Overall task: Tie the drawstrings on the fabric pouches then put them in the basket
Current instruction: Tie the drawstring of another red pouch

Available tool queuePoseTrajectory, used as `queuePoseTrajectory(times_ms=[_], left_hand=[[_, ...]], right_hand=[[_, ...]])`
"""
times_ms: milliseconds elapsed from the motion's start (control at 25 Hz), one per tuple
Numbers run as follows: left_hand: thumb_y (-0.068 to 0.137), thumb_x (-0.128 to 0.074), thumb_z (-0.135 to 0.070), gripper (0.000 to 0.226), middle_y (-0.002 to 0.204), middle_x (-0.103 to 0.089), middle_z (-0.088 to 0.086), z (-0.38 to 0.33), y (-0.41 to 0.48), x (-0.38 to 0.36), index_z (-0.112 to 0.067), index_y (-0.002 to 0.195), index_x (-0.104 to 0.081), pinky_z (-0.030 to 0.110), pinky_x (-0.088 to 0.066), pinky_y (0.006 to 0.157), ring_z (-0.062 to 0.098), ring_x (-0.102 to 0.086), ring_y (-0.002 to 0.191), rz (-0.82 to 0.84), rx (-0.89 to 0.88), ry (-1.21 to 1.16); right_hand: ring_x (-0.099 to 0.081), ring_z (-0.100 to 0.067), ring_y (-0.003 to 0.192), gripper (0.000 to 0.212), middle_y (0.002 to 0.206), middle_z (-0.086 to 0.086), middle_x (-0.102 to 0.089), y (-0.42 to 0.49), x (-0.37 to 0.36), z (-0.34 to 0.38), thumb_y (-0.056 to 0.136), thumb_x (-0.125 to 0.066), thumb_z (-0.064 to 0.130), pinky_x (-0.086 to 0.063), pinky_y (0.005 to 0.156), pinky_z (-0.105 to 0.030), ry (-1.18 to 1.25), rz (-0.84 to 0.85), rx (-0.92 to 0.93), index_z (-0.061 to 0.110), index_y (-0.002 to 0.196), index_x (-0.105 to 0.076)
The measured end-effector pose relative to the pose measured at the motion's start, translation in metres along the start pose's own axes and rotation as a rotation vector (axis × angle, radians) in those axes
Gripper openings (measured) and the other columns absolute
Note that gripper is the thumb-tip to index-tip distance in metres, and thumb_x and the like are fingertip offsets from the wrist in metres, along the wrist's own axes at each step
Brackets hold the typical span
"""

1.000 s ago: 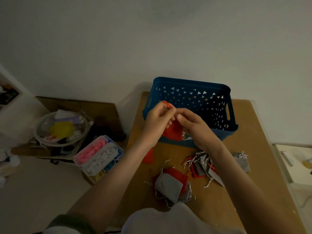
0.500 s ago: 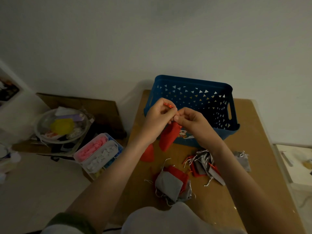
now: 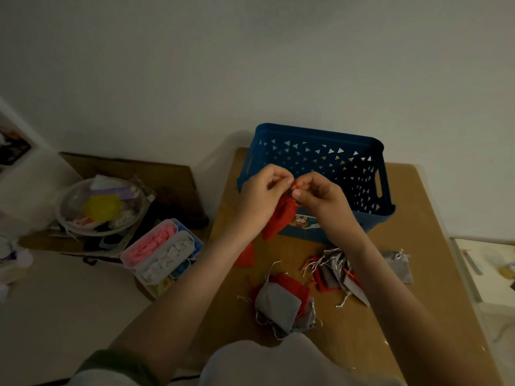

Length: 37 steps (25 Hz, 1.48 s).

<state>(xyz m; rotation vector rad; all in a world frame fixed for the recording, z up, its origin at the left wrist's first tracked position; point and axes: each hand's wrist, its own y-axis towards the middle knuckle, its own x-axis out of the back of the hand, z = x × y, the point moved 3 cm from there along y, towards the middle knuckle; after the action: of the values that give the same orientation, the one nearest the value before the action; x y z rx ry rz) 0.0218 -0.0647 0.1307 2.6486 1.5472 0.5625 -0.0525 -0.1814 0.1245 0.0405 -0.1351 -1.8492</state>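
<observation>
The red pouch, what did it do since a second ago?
The red pouch, bunched between the left hand and right hand before, now hangs loose below them. The right hand rose a little, and both pinch the orange drawstring at the pouch's top. The blue basket and the pouch piles on the table stayed put.

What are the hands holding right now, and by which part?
The left hand and right hand both pinch the orange drawstring at the neck of the red pouch, which hangs below.
</observation>
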Motion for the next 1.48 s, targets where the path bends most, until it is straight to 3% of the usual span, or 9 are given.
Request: queuePoseTrajectory(times_ms=[160,400,560,760,880,1040,1120,1240,1480], left_hand=[[0.095,-0.055,-0.023,0.015,0.085,-0.064,-0.008,-0.002,-0.008,-0.003,-0.014,0.096,-0.067,0.012,-0.044,0.068,0.003,-0.059,0.080,0.017,0.008,0.170],[0.098,-0.050,-0.026,0.021,0.074,-0.057,-0.013,-0.004,-0.014,-0.004,-0.011,0.094,-0.064,0.008,-0.038,0.057,-0.004,-0.052,0.064,0.007,0.037,0.252],[0.099,-0.046,-0.021,0.023,0.073,-0.056,-0.012,-0.009,-0.011,-0.003,-0.009,0.096,-0.065,0.010,-0.038,0.058,-0.001,-0.052,0.066,0.050,0.016,0.250],[0.095,-0.055,-0.023,0.020,0.078,-0.066,0.009,-0.013,-0.010,0.000,-0.016,0.082,-0.067,0.034,-0.048,0.073,0.020,-0.062,0.077,0.225,0.032,0.087],[0.090,-0.060,-0.021,0.017,0.071,-0.062,-0.006,-0.013,-0.008,0.002,-0.022,0.073,-0.063,0.025,-0.047,0.072,0.007,-0.059,0.072,0.339,0.082,-0.081],[0.091,-0.062,-0.019,0.015,0.076,-0.063,-0.003,-0.005,-0.002,0.000,-0.014,0.076,-0.063,0.035,-0.050,0.080,0.011,-0.061,0.078,0.324,0.118,-0.152],[0.093,-0.059,-0.024,0.016,0.081,-0.065,0.000,0.000,-0.001,0.001,-0.015,0.082,-0.068,0.041,-0.051,0.084,0.016,-0.063,0.082,0.232,0.144,-0.181],[0.095,-0.055,-0.025,0.019,0.075,-0.062,-0.006,0.002,0.000,0.005,-0.018,0.089,-0.072,0.030,-0.050,0.076,0.008,-0.058,0.074,0.130,0.173,-0.219],[0.093,-0.053,-0.018,0.020,0.058,-0.048,-0.005,-0.001,-0.006,0.001,-0.015,0.085,-0.071,0.016,-0.035,0.056,0.004,-0.040,0.052,0.257,0.255,-0.552]], right_hand=[[-0.058,-0.013,0.070,0.010,0.077,-0.005,-0.060,0.000,0.002,0.001,0.090,-0.058,0.002,-0.049,0.066,-0.023,0.013,-0.155,0.015,0.012,0.088,-0.058],[-0.062,-0.024,0.078,0.017,0.087,-0.015,-0.065,0.002,-0.003,0.003,0.092,-0.057,0.007,-0.051,0.072,-0.033,-0.223,-0.111,0.029,0.022,0.090,-0.063],[-0.058,-0.010,0.073,0.017,0.079,-0.002,-0.062,0.004,-0.002,0.005,0.091,-0.058,0.005,-0.048,0.068,-0.023,-0.210,-0.133,0.064,0.020,0.083,-0.060],[-0.053,-0.017,0.087,0.005,0.090,-0.005,-0.052,0.002,0.004,0.006,0.082,-0.065,0.026,-0.046,0.081,-0.032,-0.101,-0.154,0.128,0.029,0.078,-0.064],[-0.053,-0.020,0.089,0.003,0.093,-0.009,-0.050,0.004,0.004,0.009,0.077,-0.067,0.038,-0.046,0.083,-0.034,-0.046,-0.066,0.117,0.037,0.075,-0.066],[-0.058,-0.023,0.093,0.028,0.105,-0.020,-0.054,0.002,0.001,0.008,0.080,-0.066,0.052,-0.050,0.082,-0.032,0.117,0.034,0.016,0.031,0.098,-0.068],[-0.063,-0.016,0.093,0.037,0.105,-0.013,-0.059,0.000,0.000,0.004,0.086,-0.057,0.044,-0.053,0.079,-0.025,0.089,0.111,-0.097,0.028,0.119,-0.060],[-0.065,-0.007,0.084,0.025,0.098,0.001,-0.067,-0.002,0.001,-0.003,0.093,-0.054,0.020,-0.051,0.072,-0.021,0.038,0.176,-0.240,0.017,0.117,-0.061],[-0.062,-0.016,0.086,0.026,0.100,-0.012,-0.065,-0.002,0.006,-0.004,0.094,-0.052,0.007,-0.050,0.074,-0.022,-0.013,0.235,-0.218,-0.003,0.116,-0.059]])
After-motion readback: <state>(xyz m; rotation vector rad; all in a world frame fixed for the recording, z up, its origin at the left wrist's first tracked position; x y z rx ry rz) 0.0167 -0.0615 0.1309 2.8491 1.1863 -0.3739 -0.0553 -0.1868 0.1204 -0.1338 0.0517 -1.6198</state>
